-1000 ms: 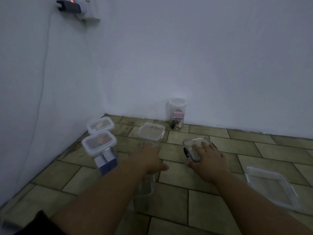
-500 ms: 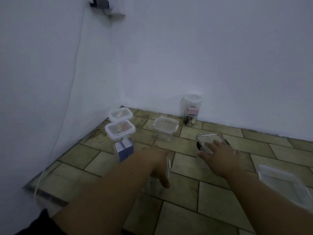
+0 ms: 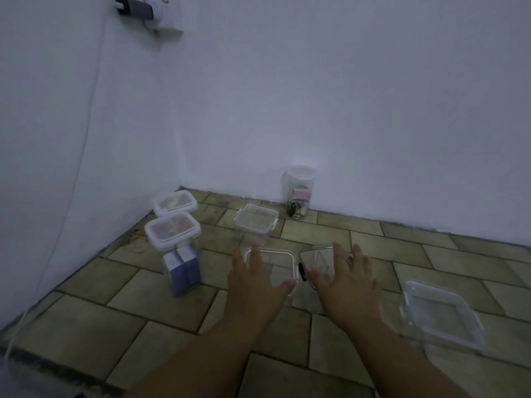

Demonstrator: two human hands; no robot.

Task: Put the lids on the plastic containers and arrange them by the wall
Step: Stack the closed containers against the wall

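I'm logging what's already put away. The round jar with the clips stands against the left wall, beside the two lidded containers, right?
Not quite. The head view shows the round jar against the back wall, apart from the two lidded containers, which stand along the left wall near the corner. It does hold clips.

Bare room corner, white walls (image 3: 344, 96), tiled floor (image 3: 359, 234), wall socket (image 3: 138, 10)
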